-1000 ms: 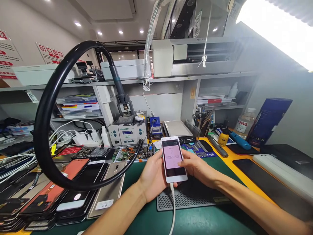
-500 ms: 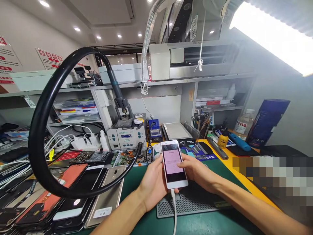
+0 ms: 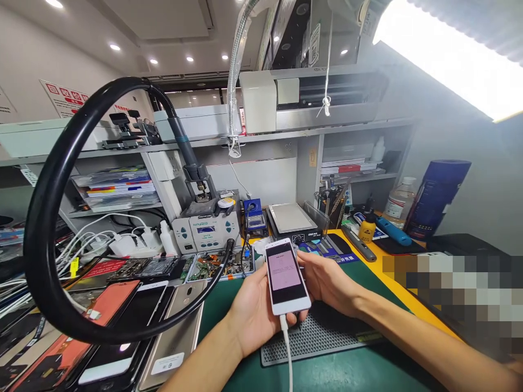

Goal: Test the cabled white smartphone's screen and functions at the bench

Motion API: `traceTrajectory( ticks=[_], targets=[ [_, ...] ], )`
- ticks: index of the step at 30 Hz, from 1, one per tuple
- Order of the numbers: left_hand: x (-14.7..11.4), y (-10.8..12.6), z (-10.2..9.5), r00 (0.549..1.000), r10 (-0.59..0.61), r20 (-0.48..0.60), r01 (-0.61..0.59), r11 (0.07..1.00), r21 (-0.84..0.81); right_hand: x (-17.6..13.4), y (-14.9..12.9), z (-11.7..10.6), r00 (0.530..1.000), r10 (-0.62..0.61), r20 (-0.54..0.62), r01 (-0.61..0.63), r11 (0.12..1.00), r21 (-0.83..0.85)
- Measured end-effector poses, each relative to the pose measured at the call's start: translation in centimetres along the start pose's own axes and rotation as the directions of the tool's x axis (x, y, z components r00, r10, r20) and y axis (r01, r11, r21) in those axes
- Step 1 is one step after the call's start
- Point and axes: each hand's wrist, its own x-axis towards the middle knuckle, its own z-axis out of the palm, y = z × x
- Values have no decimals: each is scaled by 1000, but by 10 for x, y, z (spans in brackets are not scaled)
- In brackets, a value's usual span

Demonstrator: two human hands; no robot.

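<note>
A white smartphone (image 3: 287, 276) is tilted up toward me, its screen lit with a pink panel of text too small to read. My left hand (image 3: 252, 307) cradles it from the left and underneath, fingertips showing below its bottom edge. Along the right edge, my right hand (image 3: 330, 280) grips the phone, its thumb off the screen and the other fingers partly hidden behind. A white charging cable (image 3: 287, 348) is plugged into the phone's bottom end and runs toward me. Beneath the hands lies a grey textured pad (image 3: 327, 340) on a green mat (image 3: 223, 296).
Several phones, including a gold one (image 3: 180, 321), lie at left under a looping black hose (image 3: 38, 218). Behind are a hot-air station (image 3: 206, 231), a tray of small parts (image 3: 210, 264) and a flat hot plate (image 3: 292, 218). A yellow bottle (image 3: 366, 231) stands at right.
My right thumb has lifted off the screen and moved to the phone's right edge. The phone has shifted slightly left and down in view; its pink panel still shows.
</note>
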Motion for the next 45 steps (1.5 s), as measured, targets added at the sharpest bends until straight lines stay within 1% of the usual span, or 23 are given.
traceTrajectory(
  ticks=[1,3,6,8,10,13,22,29,35,40,45],
  targets=[
    [0,0,1,1000,-11,2,11,1000,-2,0,0,0,1000,-1,-1,1,1000,2],
    [-2,-1,4,999,1,-33,-2,1000,-7,-1,-1,-1,999,-12,-36,12,1000,18],
    [-5,-2,12,984,120,-128,-120,993,12,-2,-4,-3,997,-20,-73,26,996,85],
    [-7,-2,16,972,179,-151,-176,984,38,-3,-6,-5,999,-9,-41,14,991,130],
    [-9,-2,18,973,183,-144,-177,983,56,-4,-8,-7,1000,2,0,-2,990,144],
    [-12,0,19,974,186,-126,-178,981,76,-6,-8,-7,1000,-8,25,5,993,116],
    [-18,1,21,965,262,-26,-256,955,150,-16,-10,0,990,-120,80,122,992,-18],
    [-19,3,20,958,285,2,-282,947,151,-23,-13,10,970,-200,137,210,975,-69],
    [-18,8,18,955,297,9,-295,945,144,-23,-11,13,967,-239,86,246,967,-74],
    [-16,10,18,964,266,7,-265,960,85,-23,-10,14,961,-257,102,266,961,-80],
    [-16,10,15,973,232,18,-233,971,47,-24,-10,16,966,-231,117,244,964,-111]
  ],
)
